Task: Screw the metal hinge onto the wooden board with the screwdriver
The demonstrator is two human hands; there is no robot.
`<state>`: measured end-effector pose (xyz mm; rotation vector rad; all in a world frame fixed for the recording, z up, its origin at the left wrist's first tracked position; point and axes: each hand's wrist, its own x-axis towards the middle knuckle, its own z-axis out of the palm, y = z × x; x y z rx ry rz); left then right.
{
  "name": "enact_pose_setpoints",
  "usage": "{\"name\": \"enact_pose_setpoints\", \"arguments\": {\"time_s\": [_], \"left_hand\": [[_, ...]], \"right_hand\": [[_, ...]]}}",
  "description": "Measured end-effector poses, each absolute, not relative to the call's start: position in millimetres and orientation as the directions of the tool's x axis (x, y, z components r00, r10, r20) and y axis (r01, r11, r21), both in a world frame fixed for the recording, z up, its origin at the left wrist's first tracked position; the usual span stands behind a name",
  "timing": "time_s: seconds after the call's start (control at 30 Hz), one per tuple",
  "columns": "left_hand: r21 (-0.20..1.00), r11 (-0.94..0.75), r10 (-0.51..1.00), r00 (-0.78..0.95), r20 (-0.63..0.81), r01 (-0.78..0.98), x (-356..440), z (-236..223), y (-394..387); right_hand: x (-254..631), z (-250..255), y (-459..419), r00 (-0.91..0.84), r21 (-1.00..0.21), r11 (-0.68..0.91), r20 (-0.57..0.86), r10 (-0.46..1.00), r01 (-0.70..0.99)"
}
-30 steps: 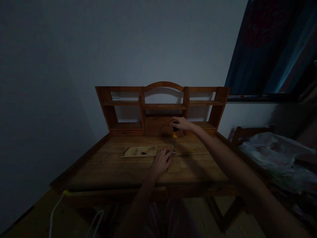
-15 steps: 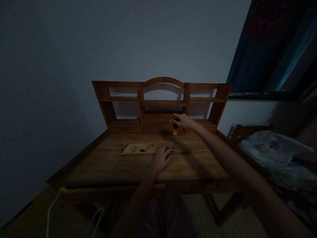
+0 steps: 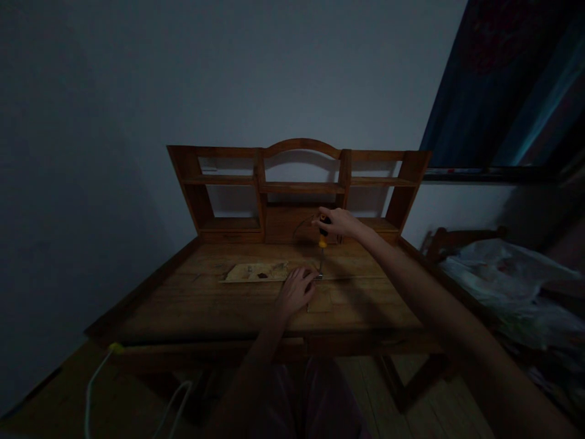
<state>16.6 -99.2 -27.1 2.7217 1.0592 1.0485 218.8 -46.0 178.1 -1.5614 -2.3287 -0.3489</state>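
Observation:
My right hand (image 3: 339, 222) is closed around the black and yellow handle of a screwdriver (image 3: 323, 241). The screwdriver stands nearly upright, its shaft pointing down at a small shiny metal piece (image 3: 319, 277) on the desk. Low on the desktop, my left hand (image 3: 296, 289) has its fingertips closed at the left side of that metal piece. Its exact kind is too small and dark to make out. Left of my left hand lies a pale, flat wooden strip (image 3: 247, 272) with dark, damaged patches.
The wooden desk (image 3: 192, 305) carries a shelf unit (image 3: 301, 188) along its back, against the wall. A white cable (image 3: 95, 381) with a yellow end hangs at the front left corner. Plastic bags (image 3: 498, 268) are piled to the right, below a dark curtain (image 3: 493, 116).
Both hands stay almost in place, with the screwdriver still upright over the metal piece. The view has shifted very slightly.

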Motion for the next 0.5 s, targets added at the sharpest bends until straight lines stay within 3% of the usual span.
{"name": "enact_pose_setpoints", "arguments": {"time_s": [0.13, 0.33, 0.5], "left_hand": [[0.265, -0.763, 0.614, 0.533, 0.583, 0.590, 16.2, -27.0, -99.9], [0.259, -0.765, 0.609, 0.530, 0.591, 0.590, 17.0, -28.7, -98.4], [0.263, -0.762, 0.615, 0.533, 0.581, 0.592, 16.8, -28.0, -98.9]], "right_hand": [[220.7, 176.5, -45.0, -0.424, -0.102, 0.491, 0.373, 0.825, 0.865], [221.4, 176.3, -47.1, -0.363, 0.032, 0.385, 0.410, 0.837, 0.923], [220.0, 178.8, -45.7, -0.421, -0.079, 0.484, 0.385, 0.821, 0.871]]}}
